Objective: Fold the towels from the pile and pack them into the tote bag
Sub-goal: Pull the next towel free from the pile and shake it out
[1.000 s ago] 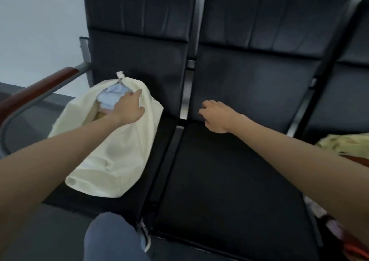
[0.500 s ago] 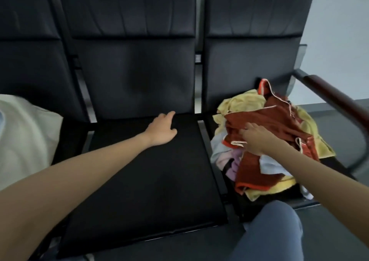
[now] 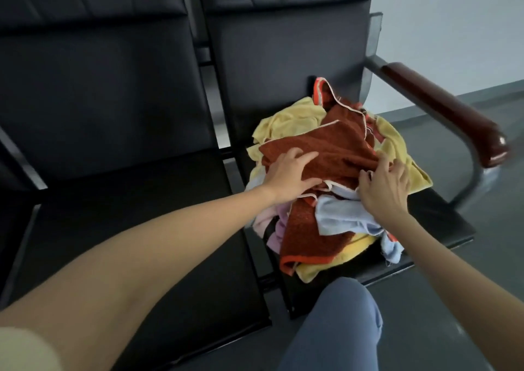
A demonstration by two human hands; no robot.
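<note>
Both hands rest on the rust-red towel point(image 3: 326, 155) topping the towel pile point(image 3: 334, 189): left hand point(image 3: 289, 172) fingers spread flat, right hand point(image 3: 384, 183) fingers spread, tips curling into cloth. Gather one towel only; lift it clear of the pile.

We take this for a waiting area: we see a row of linked black padded seats point(image 3: 119, 109) on a metal frame, a wood-capped armrest point(image 3: 445, 107) at the row's end, a plain pale wall point(image 3: 453, 30) and grey floor point(image 3: 425, 328).
</note>
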